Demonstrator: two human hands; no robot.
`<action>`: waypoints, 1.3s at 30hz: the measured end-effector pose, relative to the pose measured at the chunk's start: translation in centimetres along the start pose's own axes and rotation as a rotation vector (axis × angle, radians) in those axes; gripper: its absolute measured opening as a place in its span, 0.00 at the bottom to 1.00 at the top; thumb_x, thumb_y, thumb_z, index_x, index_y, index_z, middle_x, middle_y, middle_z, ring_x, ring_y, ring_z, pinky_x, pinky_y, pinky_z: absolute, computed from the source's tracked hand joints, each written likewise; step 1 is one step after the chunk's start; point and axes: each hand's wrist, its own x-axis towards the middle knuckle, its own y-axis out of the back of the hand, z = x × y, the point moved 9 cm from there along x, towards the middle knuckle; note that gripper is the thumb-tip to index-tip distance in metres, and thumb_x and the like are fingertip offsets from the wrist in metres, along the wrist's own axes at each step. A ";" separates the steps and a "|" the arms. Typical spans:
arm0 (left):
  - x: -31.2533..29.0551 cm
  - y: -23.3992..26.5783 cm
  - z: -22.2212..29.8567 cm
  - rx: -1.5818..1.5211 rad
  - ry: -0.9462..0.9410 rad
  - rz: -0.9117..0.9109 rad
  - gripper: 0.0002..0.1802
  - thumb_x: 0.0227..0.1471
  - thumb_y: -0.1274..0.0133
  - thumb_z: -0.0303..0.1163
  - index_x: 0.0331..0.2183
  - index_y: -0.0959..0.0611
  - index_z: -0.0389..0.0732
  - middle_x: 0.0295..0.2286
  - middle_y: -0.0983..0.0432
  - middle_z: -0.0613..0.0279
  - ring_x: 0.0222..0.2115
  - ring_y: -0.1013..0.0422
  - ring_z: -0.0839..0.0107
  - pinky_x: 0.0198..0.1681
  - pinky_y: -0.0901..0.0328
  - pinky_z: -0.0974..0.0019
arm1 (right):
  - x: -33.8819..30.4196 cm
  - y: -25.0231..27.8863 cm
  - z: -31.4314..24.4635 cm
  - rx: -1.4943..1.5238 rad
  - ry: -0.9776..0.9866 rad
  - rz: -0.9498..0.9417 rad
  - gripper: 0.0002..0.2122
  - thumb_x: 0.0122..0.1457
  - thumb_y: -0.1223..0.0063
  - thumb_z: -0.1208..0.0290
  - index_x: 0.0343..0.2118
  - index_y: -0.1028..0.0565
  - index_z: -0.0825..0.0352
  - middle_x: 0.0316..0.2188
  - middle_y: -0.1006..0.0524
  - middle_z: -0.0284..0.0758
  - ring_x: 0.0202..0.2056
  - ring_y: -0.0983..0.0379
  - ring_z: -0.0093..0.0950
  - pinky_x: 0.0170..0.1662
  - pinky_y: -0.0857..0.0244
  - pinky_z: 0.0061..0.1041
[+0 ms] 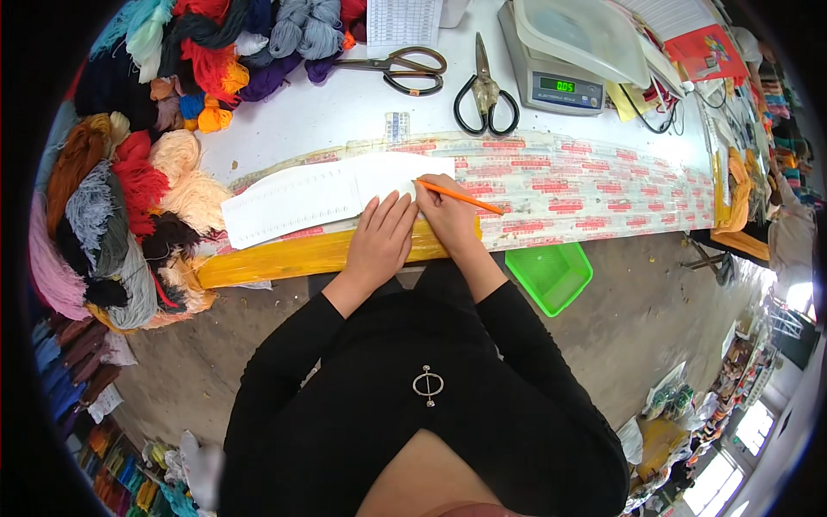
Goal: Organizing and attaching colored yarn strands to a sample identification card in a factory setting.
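Observation:
A white notebook (297, 196) lies open across the front of the table, its left page filled with rows of small marks. Flat on its lower edge, with fingers stretched out, rests my left hand (382, 237). My right hand (448, 220) is closed around an orange pencil (469, 199), its tip against the right page and its other end pointing right. Both hands are side by side, close together. Beyond them are black-handled scissors (487, 95) and a second, darker pair of scissors (401, 69).
Heaped yarn skeins (185, 172) in many colours cover the table's left end. An electronic scale (564, 86) bearing a clear plastic tray (586, 39) stands at the back right. Yellow tape (276, 263) covers the front edge. Below it sits a green basket (551, 276).

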 end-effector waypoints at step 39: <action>0.4 0.5 1.2 -0.016 -0.015 -0.002 0.22 0.51 0.52 0.28 0.49 0.29 0.37 0.49 0.34 0.52 0.55 0.41 0.56 0.59 0.50 0.51 | 10.0 29.6 12.2 0.186 -0.200 0.554 0.10 0.59 0.52 0.65 0.34 0.25 0.67 0.22 0.25 0.31 0.21 0.35 0.15 0.22 0.42 0.16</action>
